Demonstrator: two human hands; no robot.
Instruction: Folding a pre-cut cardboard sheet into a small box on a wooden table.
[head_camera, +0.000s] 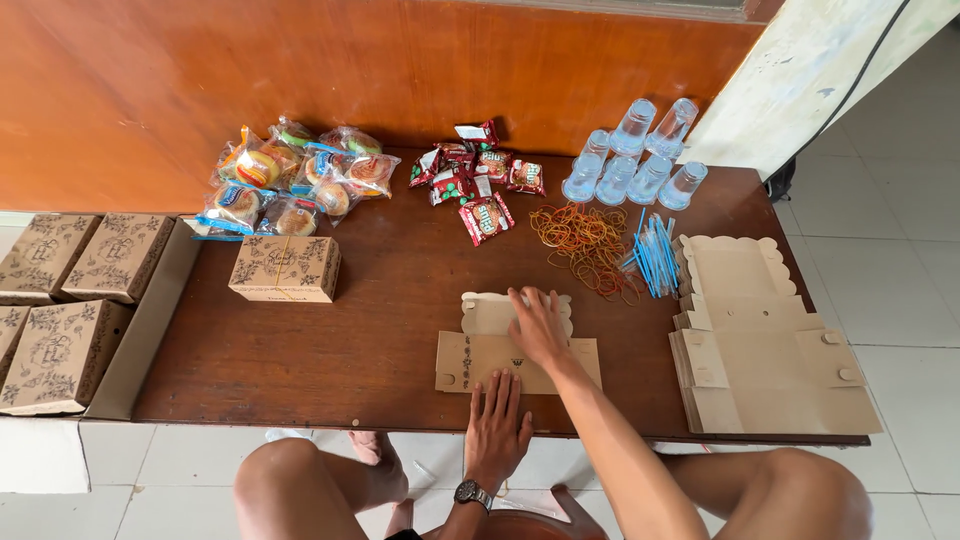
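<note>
At the near edge of the wooden table (380, 300) we log one flat cardboard box blank (480, 358); left hand (497, 423) spread flat on its lower edge; right hand (538, 327) palm-down over its scalloped flap, seemingly pressing, nothing gripped; folded box (285, 268) far left; rubber bands (585, 243), blue straws (655, 252), stacked blanks (765, 350) right.

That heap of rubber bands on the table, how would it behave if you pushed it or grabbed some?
The rubber bands look thin and loosely tangled, so a push would probably spread them, not slide them together. Grabbing some would likely drag others along. They seem floppy and light.
</note>
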